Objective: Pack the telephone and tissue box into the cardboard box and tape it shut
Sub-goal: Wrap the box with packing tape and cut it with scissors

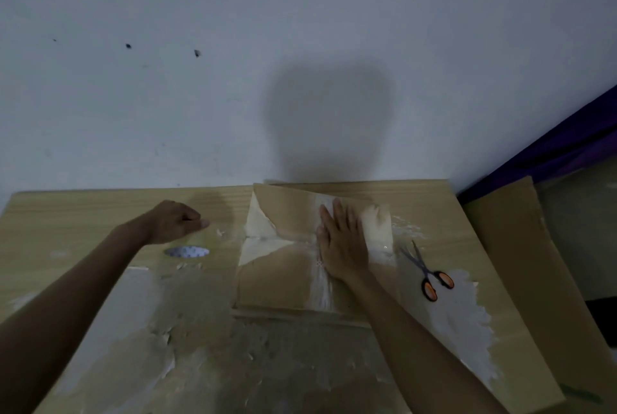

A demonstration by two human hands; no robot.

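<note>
The cardboard box (283,283) stands on the table with its top flaps down, its surface worn and streaked with whitish torn patches. My right hand (344,243) lies flat, palm down, fingers together, on the top flaps near the centre seam. My left hand (177,221) hovers over the table to the left of the box, fingers curled in and thumb pointing right; nothing shows in its grip. A tape roll (187,251) with a dotted white face lies on the table just below that hand. The telephone and tissue box are not in sight.
Orange-handled scissors (429,275) lie right of the box on a large flat cardboard sheet (467,240). Another cardboard piece (521,230) leans at the far right. The wooden table (83,210) meets a pale wall behind; its near surface is scuffed.
</note>
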